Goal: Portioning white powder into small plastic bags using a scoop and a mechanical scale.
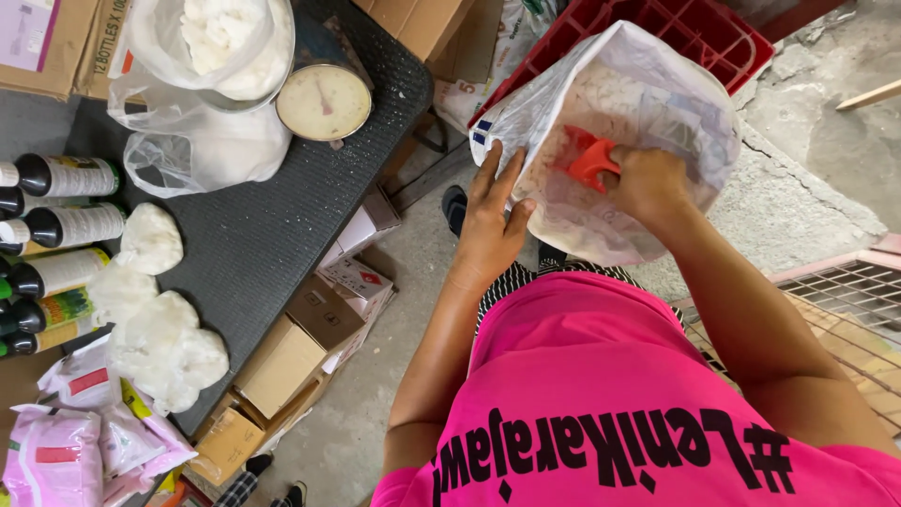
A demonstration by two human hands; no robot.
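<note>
Landmark: we take the large white plastic sack (pixel 648 122) as reference; it leans on a red crate (pixel 694 33).
Left hand: our left hand (pixel 493 221) lies flat, fingers spread, on the sack's near rim, holding the mouth open; it grips nothing else.
Right hand: our right hand (pixel 648 183) is inside the sack, fingers wrapped around a red scoop (pixel 589 160).
Contents: pale granular or flaky material inside the sack; we cannot tell what kind.
Technique (judgement): we should keep the rim pinned taut so the mouth does not fold over the scoop, and draw the scoop level to avoid spillage.
Surface: left of the sack stands a dark mat-covered table (pixel 272 225), carrying a dial scale (pixel 324 100), filled clear bags (pixel 164 329), dark bottles (pixel 66 225) and pink packets (pixel 56 451).
Room: under the table edge, cardboard boxes (pixel 310 347); below the sack, bare concrete floor (pixel 807 197); to its lower right, a wire grid (pixel 845 291).
</note>
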